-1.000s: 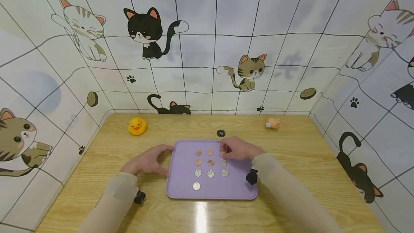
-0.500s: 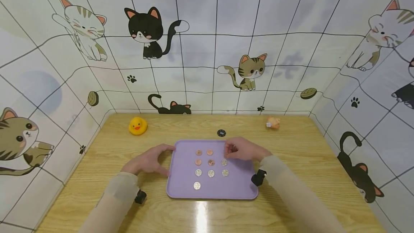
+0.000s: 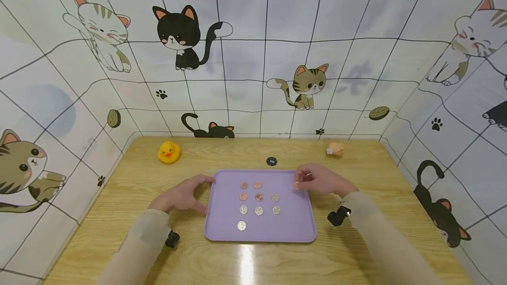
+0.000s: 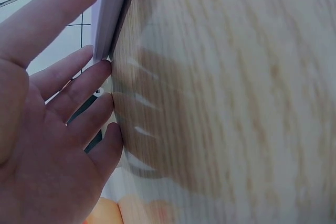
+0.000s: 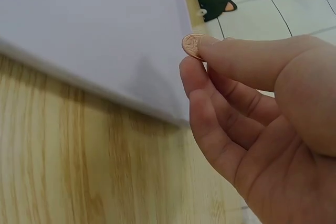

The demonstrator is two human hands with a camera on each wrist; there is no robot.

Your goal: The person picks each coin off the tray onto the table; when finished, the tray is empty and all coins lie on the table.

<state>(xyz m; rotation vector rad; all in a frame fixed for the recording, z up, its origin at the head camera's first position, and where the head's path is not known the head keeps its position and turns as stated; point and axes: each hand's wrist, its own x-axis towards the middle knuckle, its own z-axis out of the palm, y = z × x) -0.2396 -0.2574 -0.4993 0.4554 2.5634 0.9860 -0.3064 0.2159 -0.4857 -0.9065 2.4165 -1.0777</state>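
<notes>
My right hand [image 3: 320,179] pinches a copper coin [image 5: 192,44] between thumb and fingertips, above the back right corner of a lilac tray [image 3: 285,228]. At the tray's left side, my left hand [image 3: 182,195] has its thumb and fingers spread along the edge; in the left wrist view its fingers reach the tray's side wall. On the tray, several coins lie in rows. Copper coins [image 3: 258,185] fill the back left part, and silver coins [image 3: 259,210] lie to the right and in front of them. One silver coin [image 3: 241,226] lies alone nearest the front.
Behind the tray is a black round chip [image 3: 271,161]. A yellow rubber duck [image 3: 169,152] stands at the back left of the wooden table [image 3: 158,258], and a small orange figure [image 3: 335,149] at the back right. Cat-print cloth walls [image 3: 245,56] enclose the back and sides.
My right hand has moved right with the copper coin, from beside the coin rows to the tray's back right corner. The left hand and the coins on the tray stay put.
</notes>
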